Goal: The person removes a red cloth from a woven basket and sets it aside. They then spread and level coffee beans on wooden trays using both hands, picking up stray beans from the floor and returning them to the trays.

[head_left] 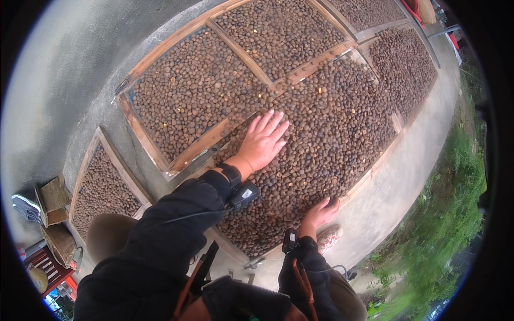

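Note:
Round brown nuts [321,139] lie spread in a layer inside a large wooden-framed tray [375,167]. My left hand [261,143] rests palm down on them near the tray's inner left side, fingers stretched out and slightly apart. By the right-hand rim, my right hand [319,215] is curled, thumb and fingers drawn together. A small dark patch shows between its thumb and fingers; I cannot make out what it is. Dark sleeves cover both arms, and a small black device is strapped at each wrist.
More framed trays of nuts stand beyond and to the left, divided by a wooden bar [243,53]. A narrow tray [104,187] lies at left, near cardboard boxes [56,195], a shoe [25,207] and a red slatted stool [47,267]. Green plants [428,224] border the concrete at right.

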Tool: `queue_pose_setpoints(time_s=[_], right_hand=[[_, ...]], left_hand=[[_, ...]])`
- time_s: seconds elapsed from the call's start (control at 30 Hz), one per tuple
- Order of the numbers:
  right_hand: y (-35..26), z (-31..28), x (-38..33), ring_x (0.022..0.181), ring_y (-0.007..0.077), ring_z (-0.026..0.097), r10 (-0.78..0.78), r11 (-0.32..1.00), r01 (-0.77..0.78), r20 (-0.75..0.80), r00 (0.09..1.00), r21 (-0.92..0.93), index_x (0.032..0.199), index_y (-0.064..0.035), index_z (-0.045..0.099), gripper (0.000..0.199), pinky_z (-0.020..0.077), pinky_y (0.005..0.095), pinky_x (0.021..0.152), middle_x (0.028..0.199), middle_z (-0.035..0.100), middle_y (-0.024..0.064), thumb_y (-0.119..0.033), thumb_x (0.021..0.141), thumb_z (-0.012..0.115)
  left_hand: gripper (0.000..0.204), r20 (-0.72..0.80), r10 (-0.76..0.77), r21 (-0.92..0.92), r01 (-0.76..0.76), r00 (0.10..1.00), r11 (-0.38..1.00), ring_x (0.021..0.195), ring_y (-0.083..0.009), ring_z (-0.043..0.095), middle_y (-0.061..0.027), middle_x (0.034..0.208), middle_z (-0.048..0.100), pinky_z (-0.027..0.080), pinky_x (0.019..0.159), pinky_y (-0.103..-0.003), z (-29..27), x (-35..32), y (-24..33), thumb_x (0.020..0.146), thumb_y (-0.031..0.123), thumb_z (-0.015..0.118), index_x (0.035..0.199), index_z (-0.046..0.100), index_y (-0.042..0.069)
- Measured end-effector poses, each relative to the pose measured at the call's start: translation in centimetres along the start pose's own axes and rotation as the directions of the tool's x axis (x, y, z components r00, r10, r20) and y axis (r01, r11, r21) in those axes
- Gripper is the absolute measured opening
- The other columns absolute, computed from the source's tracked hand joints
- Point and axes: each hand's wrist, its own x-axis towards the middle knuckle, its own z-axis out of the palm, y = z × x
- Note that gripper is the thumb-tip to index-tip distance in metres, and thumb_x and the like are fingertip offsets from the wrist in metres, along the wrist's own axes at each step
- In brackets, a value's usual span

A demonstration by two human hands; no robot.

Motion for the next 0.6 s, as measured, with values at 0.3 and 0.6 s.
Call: queue_pose_setpoints(time_s=[0.3,0.6], right_hand=[[-2.0,-0.4,0.5,0.136,0.0433,0.045,-0.152,0.987,0.152,-0.001,0.988,0.056,0.143,0.0041,0.047,0.047,0.0360,0.0521,0.115,0.145,0.048,0.0245,-0.018,0.103,0.059],[-1.3,-0.8,0.3,0.136,0.0438,0.046,-0.152,0.987,0.150,0.041,0.988,0.058,0.143,0.0035,0.046,0.047,0.0366,0.0516,0.115,0.146,0.048,0.0247,-0.015,0.103,0.060]], left_hand=[[0.058,0.048,-0.232,0.082,0.228,0.971,0.970,0.155,-0.0363,0.021,-0.0136,0.168,0.029,0.018,0.124,-0.053,-1.7,3.6,-10.3,0.106,0.047,0.050,0.158,0.043,0.021],[0.049,-0.002,-0.005,0.043,0.005,1.000,0.999,0.150,-0.0316,0.034,-0.0093,0.161,0.042,0.029,0.122,-0.046,1.3,4.7,-8.0,0.106,0.041,0.055,0.147,0.056,0.015]])
